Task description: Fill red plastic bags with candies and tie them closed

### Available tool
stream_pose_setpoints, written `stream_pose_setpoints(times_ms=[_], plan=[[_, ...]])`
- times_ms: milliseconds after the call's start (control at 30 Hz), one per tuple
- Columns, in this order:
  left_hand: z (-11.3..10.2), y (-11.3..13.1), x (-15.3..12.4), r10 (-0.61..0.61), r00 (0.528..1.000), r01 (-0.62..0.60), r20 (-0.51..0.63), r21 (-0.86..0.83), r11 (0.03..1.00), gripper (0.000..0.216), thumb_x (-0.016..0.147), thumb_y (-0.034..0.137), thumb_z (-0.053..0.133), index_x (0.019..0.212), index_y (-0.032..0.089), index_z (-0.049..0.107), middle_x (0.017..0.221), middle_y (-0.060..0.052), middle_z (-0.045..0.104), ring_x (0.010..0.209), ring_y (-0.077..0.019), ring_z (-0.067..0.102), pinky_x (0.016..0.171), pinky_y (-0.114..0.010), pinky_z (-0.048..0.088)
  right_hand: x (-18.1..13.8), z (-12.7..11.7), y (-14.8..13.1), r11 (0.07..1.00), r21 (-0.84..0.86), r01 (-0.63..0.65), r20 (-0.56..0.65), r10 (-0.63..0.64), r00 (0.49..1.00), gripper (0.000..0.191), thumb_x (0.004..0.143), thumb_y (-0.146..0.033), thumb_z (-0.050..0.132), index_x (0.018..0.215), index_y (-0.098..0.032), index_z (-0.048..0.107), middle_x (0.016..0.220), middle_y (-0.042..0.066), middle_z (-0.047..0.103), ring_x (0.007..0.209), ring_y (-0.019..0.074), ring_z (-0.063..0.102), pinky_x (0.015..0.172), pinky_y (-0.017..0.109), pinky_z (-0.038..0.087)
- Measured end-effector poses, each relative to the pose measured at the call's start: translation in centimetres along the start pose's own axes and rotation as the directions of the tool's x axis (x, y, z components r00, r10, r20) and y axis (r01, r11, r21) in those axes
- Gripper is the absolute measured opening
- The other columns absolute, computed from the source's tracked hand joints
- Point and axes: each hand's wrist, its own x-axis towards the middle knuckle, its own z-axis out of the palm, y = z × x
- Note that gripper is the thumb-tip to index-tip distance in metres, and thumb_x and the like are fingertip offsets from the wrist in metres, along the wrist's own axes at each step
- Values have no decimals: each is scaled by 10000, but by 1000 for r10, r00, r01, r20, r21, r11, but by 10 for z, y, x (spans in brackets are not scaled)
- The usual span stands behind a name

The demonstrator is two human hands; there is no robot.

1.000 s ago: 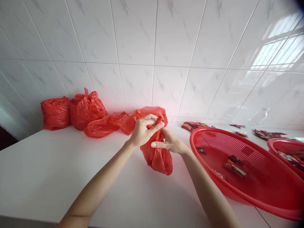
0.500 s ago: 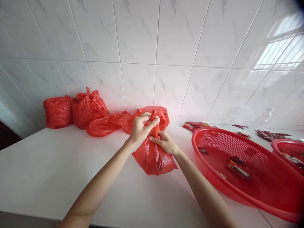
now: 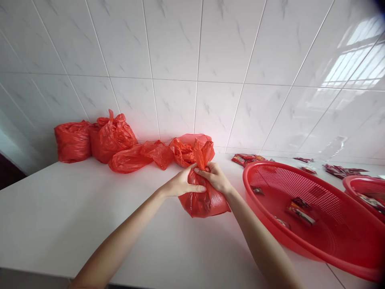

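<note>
A small filled red plastic bag sits on the white counter in front of me. My left hand grips its neck from the left, fingers wrapped round the gathered plastic. My right hand pinches the same neck from the right, just under the loose bag top that sticks up above both hands.
Several tied red bags lie along the tiled wall at the back left. A large red mesh basket with a few small packets stands at the right, a second red basket beyond it. Loose red packets lie near the wall.
The bag has come down onto the counter and its neck is gathered tighter. My left hand dropped from the bag's top to its neck, beside my right hand.
</note>
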Motion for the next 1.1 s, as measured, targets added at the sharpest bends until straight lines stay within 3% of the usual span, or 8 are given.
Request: stream_pose_setpoints(times_ms=[267,500,633,733,833,1100], plan=[[4,0,5,-4,998,8,-67,58,998,686,737,273,805,1366,219,536,1390,-99,587,1307,-319,522,1021,-415,496,0,1,-2,1000,-22,11,-30,-11,999,292,778,-434,757,819,-154,688,794,25,660,734,154,578,670,269,459],[9,-1,5,-19,997,18,-74,-6,1000,685,726,209,787,1363,203,535,1292,-95,649,1173,-291,615,950,-406,530,1,1,1,1000,5,3,-24,-3,1000,293,773,-434,765,846,-156,705,816,36,678,774,173,598,700,282,481],[8,-3,4,-12,997,12,-78,-10,1000,724,734,211,789,1399,210,504,1329,-103,624,1213,-297,590,985,-427,512,0,0,3,998,60,-19,-6,20,1000,268,770,-408,775,839,-160,702,827,33,677,752,162,600,685,276,482],[-1,1,3,39,999,-39,8,-20,999,710,749,239,798,1399,239,511,1412,-94,564,1306,-294,517,1070,-428,450,-1,-1,-1,990,129,-62,69,53,996,256,791,-388,765,894,-163,701,828,27,675,738,157,608,688,281,489],[-14,8,5,58,995,-49,84,-105,993,550,838,328,732,1352,239,556,1407,-99,568,1312,-287,514,1074,-421,438,-4,-1,-6,990,94,-101,176,83,981,289,813,-400,749,971,-163,694,843,22,664,735,148,602,691,278,487],[-20,18,11,61,998,-60,7,-43,997,259,845,367,725,1013,171,709,1120,-90,690,1042,-240,660,899,-360,523,-9,2,-13,992,-81,-98,424,123,897,285,889,-405,676,1061,-181,638,860,1,578,779,129,542,712,270,450]])
